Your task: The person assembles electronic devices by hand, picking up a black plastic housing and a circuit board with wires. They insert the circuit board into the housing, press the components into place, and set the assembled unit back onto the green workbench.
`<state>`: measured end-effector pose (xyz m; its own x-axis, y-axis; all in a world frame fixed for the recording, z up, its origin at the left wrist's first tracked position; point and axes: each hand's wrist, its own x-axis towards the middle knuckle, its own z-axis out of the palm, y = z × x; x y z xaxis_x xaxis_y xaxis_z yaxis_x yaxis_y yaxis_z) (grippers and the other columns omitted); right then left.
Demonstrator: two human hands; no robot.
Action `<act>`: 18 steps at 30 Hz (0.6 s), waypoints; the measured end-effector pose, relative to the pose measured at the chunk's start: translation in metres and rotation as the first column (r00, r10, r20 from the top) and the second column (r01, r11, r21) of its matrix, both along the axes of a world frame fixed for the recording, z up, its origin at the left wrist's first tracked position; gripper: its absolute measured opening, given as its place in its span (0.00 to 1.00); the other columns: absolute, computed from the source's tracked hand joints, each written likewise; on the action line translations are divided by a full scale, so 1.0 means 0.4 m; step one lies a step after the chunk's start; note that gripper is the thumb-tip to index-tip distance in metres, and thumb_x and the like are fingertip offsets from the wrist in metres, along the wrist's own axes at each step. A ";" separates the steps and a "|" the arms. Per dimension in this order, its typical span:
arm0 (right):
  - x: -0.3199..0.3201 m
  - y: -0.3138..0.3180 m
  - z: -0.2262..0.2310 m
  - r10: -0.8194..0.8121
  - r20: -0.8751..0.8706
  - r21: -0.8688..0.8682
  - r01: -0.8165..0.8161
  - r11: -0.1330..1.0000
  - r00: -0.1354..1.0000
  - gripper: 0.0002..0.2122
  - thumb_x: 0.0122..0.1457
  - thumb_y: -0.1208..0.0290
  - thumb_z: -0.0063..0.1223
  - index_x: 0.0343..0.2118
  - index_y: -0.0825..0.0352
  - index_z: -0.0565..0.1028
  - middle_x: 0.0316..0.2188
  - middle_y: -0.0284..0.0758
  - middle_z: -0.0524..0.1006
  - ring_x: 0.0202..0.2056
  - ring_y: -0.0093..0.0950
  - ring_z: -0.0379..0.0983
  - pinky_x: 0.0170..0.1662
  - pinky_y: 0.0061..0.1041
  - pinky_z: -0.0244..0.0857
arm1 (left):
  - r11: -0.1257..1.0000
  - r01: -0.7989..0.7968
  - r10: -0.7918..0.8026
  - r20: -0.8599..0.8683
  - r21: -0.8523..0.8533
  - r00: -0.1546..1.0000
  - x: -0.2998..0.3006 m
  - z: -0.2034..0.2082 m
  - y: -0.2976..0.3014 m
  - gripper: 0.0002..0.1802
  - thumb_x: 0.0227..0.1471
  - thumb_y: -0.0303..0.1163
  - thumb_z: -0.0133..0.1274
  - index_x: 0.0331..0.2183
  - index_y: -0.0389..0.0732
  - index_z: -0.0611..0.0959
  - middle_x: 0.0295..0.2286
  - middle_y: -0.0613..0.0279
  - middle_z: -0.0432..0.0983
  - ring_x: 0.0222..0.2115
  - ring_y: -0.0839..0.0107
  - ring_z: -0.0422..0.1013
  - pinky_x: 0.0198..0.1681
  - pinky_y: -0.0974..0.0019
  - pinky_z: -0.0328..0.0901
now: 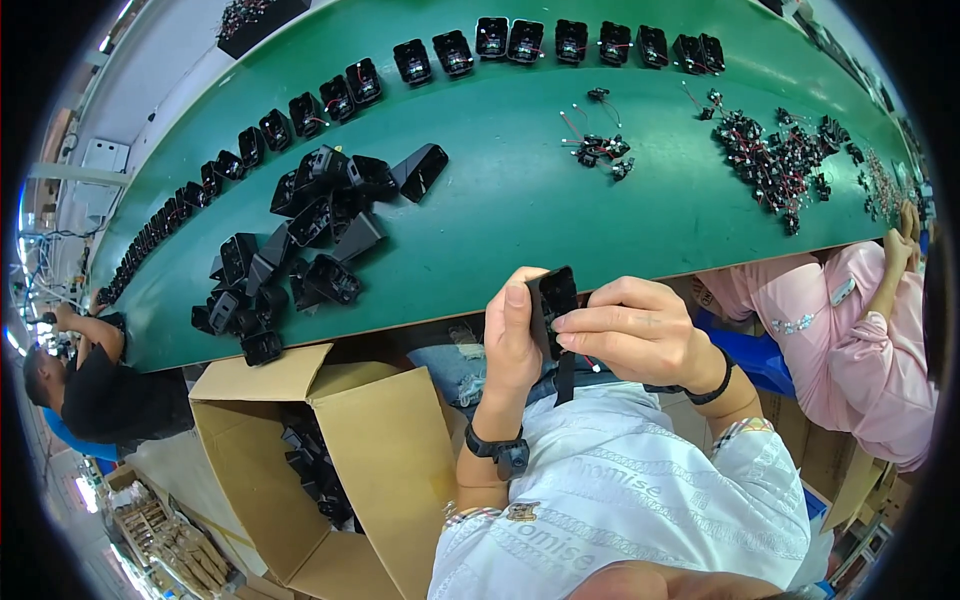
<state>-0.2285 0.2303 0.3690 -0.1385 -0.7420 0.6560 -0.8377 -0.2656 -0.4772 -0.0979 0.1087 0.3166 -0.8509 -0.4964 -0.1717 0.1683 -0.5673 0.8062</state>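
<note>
Just past the table's front edge, my left hand [513, 335] grips a black plastic housing [558, 288], thumb along its side, with its open face turned to the right. My right hand [648, 330] has its fingers pinched together at the lower part of that housing's open face. Whatever sits between those fingertips is hidden. Below them dangles a thin red wire with a small white connector [592, 365]. A black strap-like strip [565, 380] hangs under the housing.
A heap of black housings [330, 215] lies left on the green table [480, 210]. More housings [490, 38] line the far edge. Small wired parts [602, 148] and a larger pile [775, 160] lie right. An open cardboard box [390, 470] holds black pieces. People sit at both sides.
</note>
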 end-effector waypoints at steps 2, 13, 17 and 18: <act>-0.005 0.000 -0.006 0.050 0.051 0.023 -0.051 0.998 0.997 0.16 0.42 0.80 0.69 0.37 0.64 0.85 0.39 0.33 0.84 0.32 0.30 0.77 0.33 0.25 0.74 | 0.999 -0.019 0.022 0.058 -0.046 0.998 -0.003 0.008 0.001 0.38 0.68 0.65 0.36 0.42 0.36 0.79 0.28 0.62 0.78 0.23 0.77 0.74 0.21 0.71 0.67; 0.021 -0.007 -0.016 -0.156 0.102 0.122 0.143 0.982 0.982 0.18 0.45 0.66 0.76 0.36 0.64 0.78 0.59 0.43 0.73 0.56 0.47 0.70 0.58 0.43 0.66 | 0.993 0.051 -0.043 -0.087 0.102 0.995 -0.017 -0.016 -0.007 0.37 0.71 0.60 0.32 0.51 0.32 0.74 0.40 0.57 0.77 0.39 0.71 0.76 0.40 0.67 0.74; -0.027 -0.015 0.020 0.022 0.243 0.241 -0.083 0.967 0.970 0.19 0.45 0.66 0.75 0.36 0.64 0.75 0.58 0.44 0.73 0.58 0.48 0.69 0.60 0.45 0.64 | 0.978 0.207 -0.202 -0.178 0.013 0.963 -0.029 -0.031 -0.032 0.38 0.71 0.59 0.32 0.56 0.31 0.73 0.43 0.56 0.77 0.41 0.71 0.76 0.44 0.68 0.72; -0.046 -0.012 0.027 0.008 0.226 0.240 -0.064 0.969 0.974 0.19 0.45 0.66 0.75 0.36 0.64 0.75 0.58 0.44 0.73 0.58 0.48 0.69 0.60 0.45 0.64 | 0.974 0.208 -0.215 -0.073 -0.095 0.974 -0.043 -0.025 -0.032 0.38 0.72 0.58 0.32 0.59 0.31 0.72 0.44 0.56 0.77 0.42 0.72 0.75 0.45 0.68 0.71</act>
<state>-0.2468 0.2254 0.3797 -0.2302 -0.8827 0.4096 -0.6952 -0.1454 -0.7040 -0.1150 0.0960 0.3068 -0.9476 -0.3134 -0.0610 0.1199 -0.5264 0.8417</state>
